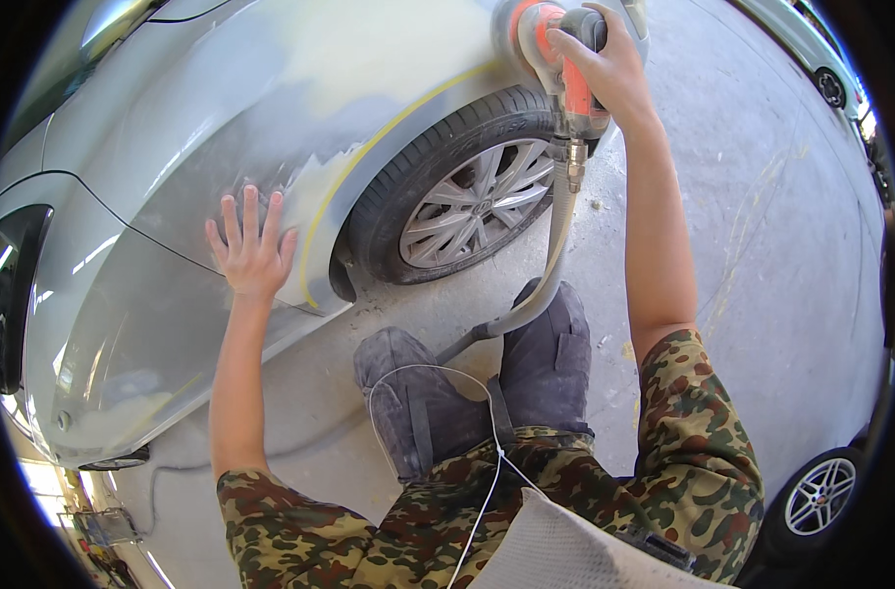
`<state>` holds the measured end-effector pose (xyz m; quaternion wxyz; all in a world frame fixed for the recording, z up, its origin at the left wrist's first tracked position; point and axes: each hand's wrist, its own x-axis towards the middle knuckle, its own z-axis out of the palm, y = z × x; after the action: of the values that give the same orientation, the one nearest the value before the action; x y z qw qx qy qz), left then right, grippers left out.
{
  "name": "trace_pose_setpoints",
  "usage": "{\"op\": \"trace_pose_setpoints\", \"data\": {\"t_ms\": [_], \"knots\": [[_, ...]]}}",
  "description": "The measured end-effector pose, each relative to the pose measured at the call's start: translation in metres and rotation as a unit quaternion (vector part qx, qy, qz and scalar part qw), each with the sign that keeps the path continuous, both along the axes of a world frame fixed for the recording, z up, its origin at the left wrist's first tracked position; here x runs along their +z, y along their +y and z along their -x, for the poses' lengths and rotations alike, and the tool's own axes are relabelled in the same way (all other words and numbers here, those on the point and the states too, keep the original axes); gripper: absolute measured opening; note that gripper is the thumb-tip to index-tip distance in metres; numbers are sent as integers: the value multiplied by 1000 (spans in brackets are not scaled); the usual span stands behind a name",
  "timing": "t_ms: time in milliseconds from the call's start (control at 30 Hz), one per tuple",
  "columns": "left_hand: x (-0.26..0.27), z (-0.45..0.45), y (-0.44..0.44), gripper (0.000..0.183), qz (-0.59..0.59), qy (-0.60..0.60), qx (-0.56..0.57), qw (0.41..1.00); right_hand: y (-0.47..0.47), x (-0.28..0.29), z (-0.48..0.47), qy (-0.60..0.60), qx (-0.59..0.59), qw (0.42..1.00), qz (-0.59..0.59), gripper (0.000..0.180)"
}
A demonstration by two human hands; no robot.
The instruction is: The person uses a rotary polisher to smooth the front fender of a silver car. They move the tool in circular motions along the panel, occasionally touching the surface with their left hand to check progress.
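Note:
My right hand (pixel 602 62) grips a dusty orange pneumatic sander (pixel 576 88) above the front of the wheel arch, at the top of the view. From its metal coupling a grey hose (pixel 543 287) runs down between my legs. My left hand (pixel 255 247) lies with fingers spread on the sanded grey car body panel (pixel 160 272), holding nothing. Pale filler patches (pixel 359 51) mark the panel, and a yellow line (pixel 344 177) follows the arch edge. Under it sits a wheel with a silver alloy rim (pixel 480 202). The sander's pad is mostly hidden from view.
Dust and small debris cover the concrete floor (pixel 771 221). A loose-looking wheel (pixel 819 497) is at the lower right, and another car (pixel 808 44) stands at the upper right. A thin hose (pixel 293 449) crosses the floor near a small rack (pixel 109 526) at the lower left.

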<state>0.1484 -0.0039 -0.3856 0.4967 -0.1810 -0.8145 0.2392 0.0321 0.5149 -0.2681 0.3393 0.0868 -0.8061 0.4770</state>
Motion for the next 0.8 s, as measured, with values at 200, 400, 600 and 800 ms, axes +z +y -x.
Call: {"op": "trace_pose_setpoints", "data": {"t_ms": [200, 400, 600, 800], "knots": [[-4, 6, 3, 58, -8, -9, 13, 1000, -85, -12, -44, 85, 47, 991, -95, 79], [14, -5, -2, 74, -28, -53, 35, 998, -153, -12, -85, 170, 98, 970, -141, 69], [30, -18, -40, 76, -16, 8, 39, 999, -88, 9, -39, 62, 19, 995, -81, 76], [24, -16, -47, 73, 9, 38, 37, 999, 12, 2, 19, -34, -10, 999, -28, 87]]}}
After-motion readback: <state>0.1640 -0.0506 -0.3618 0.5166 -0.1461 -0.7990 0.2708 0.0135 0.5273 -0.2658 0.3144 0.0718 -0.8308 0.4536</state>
